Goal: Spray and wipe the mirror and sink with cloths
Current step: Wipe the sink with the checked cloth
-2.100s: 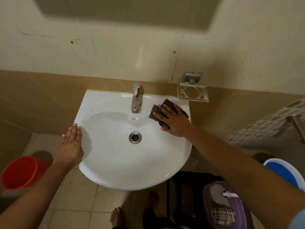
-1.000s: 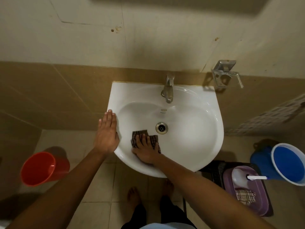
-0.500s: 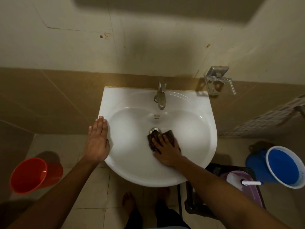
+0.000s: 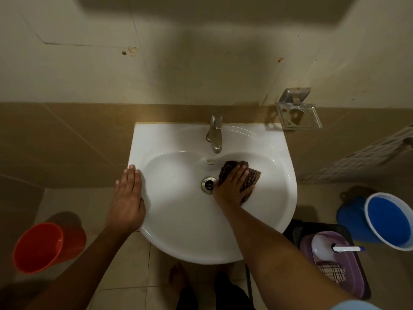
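Pressing the cloth (image 4: 250, 175) flat-fingered, the right hand (image 4: 233, 186) scrubs the sink (image 4: 279, 198); the left hand (image 4: 128, 198), open, braces the rim.

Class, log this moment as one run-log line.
stage: wiping sink basin | right hand: pressing cloth beside drain | left hand: flat on rim

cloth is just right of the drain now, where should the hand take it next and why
Probably slide the cloth outward along the right wall of the sink. The right hand presses it flat beside the drain, below the tap, and the bare curve toward the right rim is the nearest stretch to sweep. The left hand rests flat on the left rim, bracing, so it can stay.
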`<act>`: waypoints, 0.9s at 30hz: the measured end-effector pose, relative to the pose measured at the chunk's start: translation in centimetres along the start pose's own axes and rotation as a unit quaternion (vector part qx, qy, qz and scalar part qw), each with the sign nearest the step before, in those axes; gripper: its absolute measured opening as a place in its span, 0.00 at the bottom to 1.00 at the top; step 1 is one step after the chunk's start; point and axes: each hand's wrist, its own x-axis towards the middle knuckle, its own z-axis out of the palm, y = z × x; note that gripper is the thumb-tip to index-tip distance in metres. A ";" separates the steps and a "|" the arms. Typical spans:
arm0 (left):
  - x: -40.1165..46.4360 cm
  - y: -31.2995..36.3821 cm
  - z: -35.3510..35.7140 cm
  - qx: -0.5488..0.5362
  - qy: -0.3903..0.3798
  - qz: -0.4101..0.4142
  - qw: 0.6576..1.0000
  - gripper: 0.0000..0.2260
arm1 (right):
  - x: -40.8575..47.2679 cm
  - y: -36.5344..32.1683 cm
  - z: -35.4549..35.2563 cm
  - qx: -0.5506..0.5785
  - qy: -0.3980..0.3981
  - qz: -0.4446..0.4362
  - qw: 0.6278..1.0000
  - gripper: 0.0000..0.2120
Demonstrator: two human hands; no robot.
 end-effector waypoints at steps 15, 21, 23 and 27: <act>0.1 -0.3 0.1 -0.020 0.008 0.007 1.000 0.35 | -1.4 1.9 -5.2 0.266 0.113 0.043 0.956 0.15; 0.2 -0.1 0.0 -0.027 0.012 0.011 0.999 0.34 | 2.0 -2.0 -9.1 0.662 0.155 0.321 0.660 0.16; 0.2 -0.2 0.0 -0.029 0.014 0.012 0.999 0.34 | 3.1 -3.7 -9.5 0.700 0.126 0.307 0.632 0.23; 0.2 -0.1 0.1 -0.031 0.023 0.014 0.999 0.34 | 3.5 -6.8 -7.6 0.661 0.060 0.290 0.690 0.26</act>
